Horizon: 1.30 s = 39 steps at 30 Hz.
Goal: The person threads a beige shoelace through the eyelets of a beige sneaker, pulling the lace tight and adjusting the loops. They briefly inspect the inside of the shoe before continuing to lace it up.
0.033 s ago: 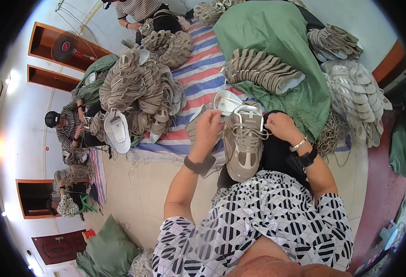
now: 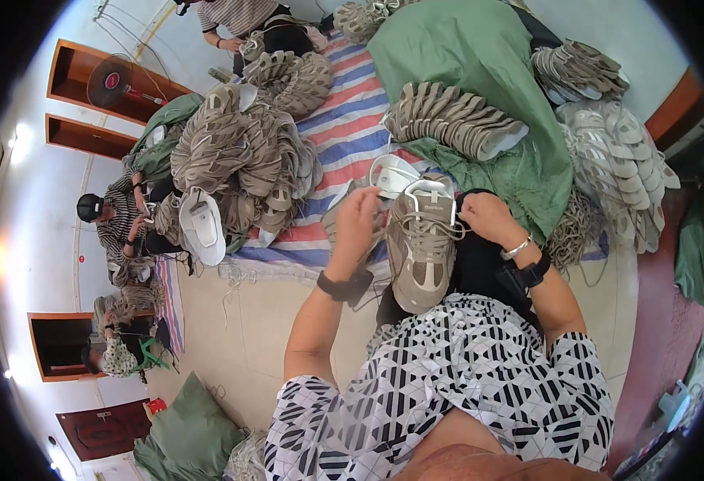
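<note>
evidently the lacing is well along — between the two hands a beige shoe [image 2: 421, 272] rests on the person's lap, toe toward the body, and a beige lace [image 2: 425, 236] already crosses its front in several rows, from above the toe up toward the tongue [image 2: 433, 207]. what looks left is at the top: a loose loop stands out near the right fingertips, and no knot or bow shows. whether any upper hole is unfilled is too small to tell.

the left hand [image 2: 357, 220] is just to the left of the shoe's collar, its fingers drawn together in a narrow pinch; i cannot tell whether a lace end is between them. the right hand [image 2: 490, 216] is curled in at the collar's other side, fingertips close together by the lace — its hold on it cannot be made out.

just beyond the left fingertips lies a white-lined upper [image 2: 394, 176]. farther out past both hands, a row of nested uppers [image 2: 454, 122] lies on a green cloth [image 2: 456, 40], and well to the left of the left hand rises a large heap of uppers [image 2: 231, 148]. out past the right wrist is a tangle of beige cords [image 2: 570, 234].
</note>
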Tool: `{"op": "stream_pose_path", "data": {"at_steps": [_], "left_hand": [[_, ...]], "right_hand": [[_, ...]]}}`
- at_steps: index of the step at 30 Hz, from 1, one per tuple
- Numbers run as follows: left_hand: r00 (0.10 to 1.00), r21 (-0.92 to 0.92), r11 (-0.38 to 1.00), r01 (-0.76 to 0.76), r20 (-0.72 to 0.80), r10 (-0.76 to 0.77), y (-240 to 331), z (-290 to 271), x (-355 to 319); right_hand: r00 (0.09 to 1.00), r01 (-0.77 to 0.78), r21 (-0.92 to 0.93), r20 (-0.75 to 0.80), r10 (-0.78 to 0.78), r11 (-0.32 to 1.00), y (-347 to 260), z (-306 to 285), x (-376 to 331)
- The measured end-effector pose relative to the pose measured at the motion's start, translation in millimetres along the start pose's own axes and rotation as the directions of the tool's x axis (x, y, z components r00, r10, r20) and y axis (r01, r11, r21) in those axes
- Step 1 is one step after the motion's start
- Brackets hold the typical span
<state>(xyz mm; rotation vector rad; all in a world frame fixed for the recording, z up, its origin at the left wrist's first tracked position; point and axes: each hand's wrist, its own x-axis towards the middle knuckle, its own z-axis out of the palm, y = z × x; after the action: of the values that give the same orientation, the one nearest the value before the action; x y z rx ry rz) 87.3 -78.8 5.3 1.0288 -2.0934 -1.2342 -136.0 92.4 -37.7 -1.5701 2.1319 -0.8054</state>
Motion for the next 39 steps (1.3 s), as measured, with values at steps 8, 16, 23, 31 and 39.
{"op": "stream_pose_path", "data": {"at_steps": [8, 16, 23, 31, 39], "left_hand": [[0.969, -0.599, 0.801, 0.008, -0.194, -0.155, -30.7, -72.3, -3.6], [0.93, -0.824, 0.555, 0.114, -0.108, -0.35, -49.8, -85.3, 11.1], [0.955, -0.565, 0.792, 0.231, -0.025, -0.296, -33.6, -43.1, -5.8], [0.993, -0.029, 0.998, -0.061, 0.103, 0.063, -9.9, 29.3, -25.5], [0.936, -0.316, 0.894, 0.319, 0.254, -0.245, -27.3, 34.1, -26.1]], "right_hand": [[0.972, 0.205, -0.025, -0.108, -0.207, 0.978, 11.4, 5.4, -6.0], [0.99, 0.114, -0.005, -0.088, -0.114, 0.993, 6.0, 7.2, -10.6], [0.995, 0.103, -0.117, 0.025, -0.101, 0.988, 3.8, 9.2, -9.6], [0.983, 0.148, -0.145, -0.089, -0.162, 0.978, 1.4, 19.6, -19.2], [0.997, 0.053, -0.025, 0.052, -0.052, 0.998, 5.4, 6.2, -3.1]]}}
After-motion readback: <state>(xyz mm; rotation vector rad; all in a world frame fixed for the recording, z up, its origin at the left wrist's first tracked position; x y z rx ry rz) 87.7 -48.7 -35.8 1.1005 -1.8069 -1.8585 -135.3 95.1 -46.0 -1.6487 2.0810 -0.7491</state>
